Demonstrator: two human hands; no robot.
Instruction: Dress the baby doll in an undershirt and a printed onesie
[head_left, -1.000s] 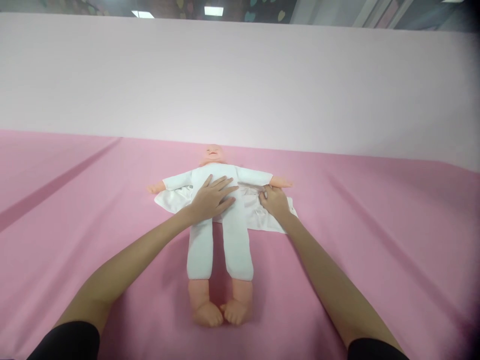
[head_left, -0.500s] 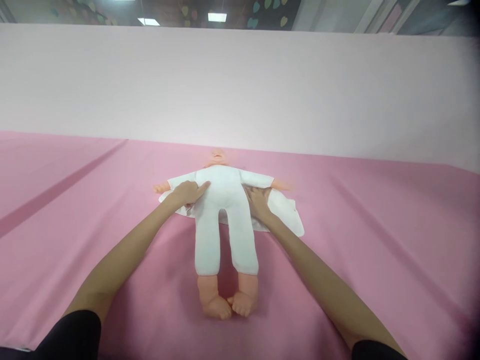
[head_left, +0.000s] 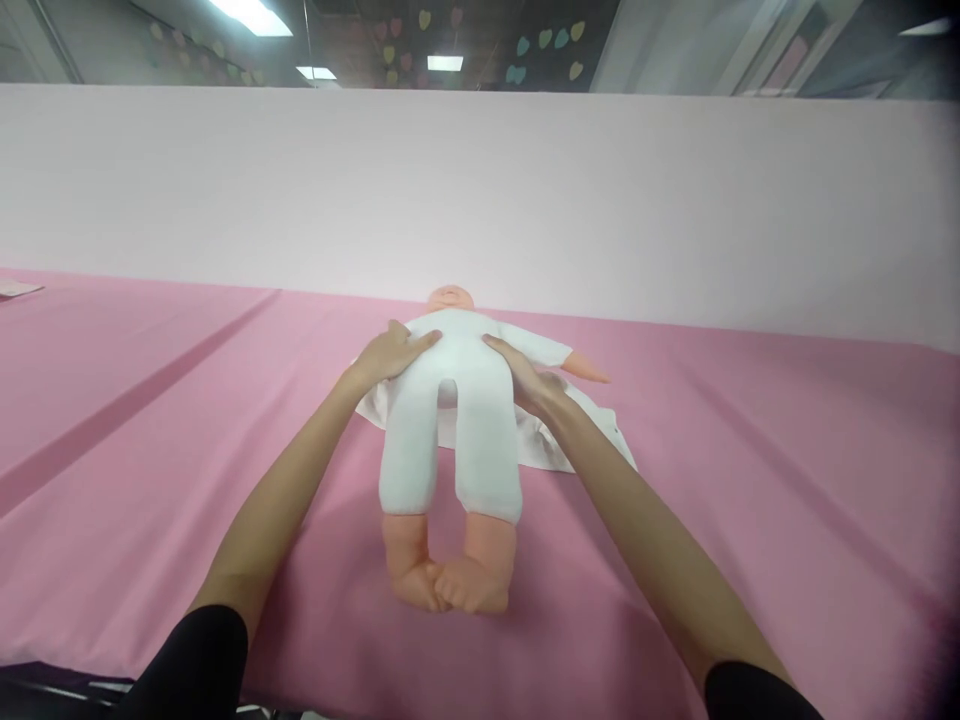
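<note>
A baby doll [head_left: 453, 350] with a white cloth body lies face up on the pink-covered table, its bare feet toward me. My left hand [head_left: 391, 356] grips one side of its torso, the thumb on its front and the other fingers hidden. On the opposite side my right hand [head_left: 529, 380] grips the torso the same way, thumb on top and fingers beneath. A white cloth garment [head_left: 551, 445] lies spread under the doll and shows on both sides. The doll's arm by my left hand is mostly hidden.
The pink table cover [head_left: 180, 430] has long creases. A white wall or panel [head_left: 480, 190] rises behind the table. At the far left edge lies a small pale flat item [head_left: 19, 288]. Dark metal parts [head_left: 60, 690] show below the table's front edge at lower left.
My right hand has come up from the cloth beside the doll to its torso. Both thumbs now press its front, and the torso appears slightly raised. The view has tilted up slightly.
</note>
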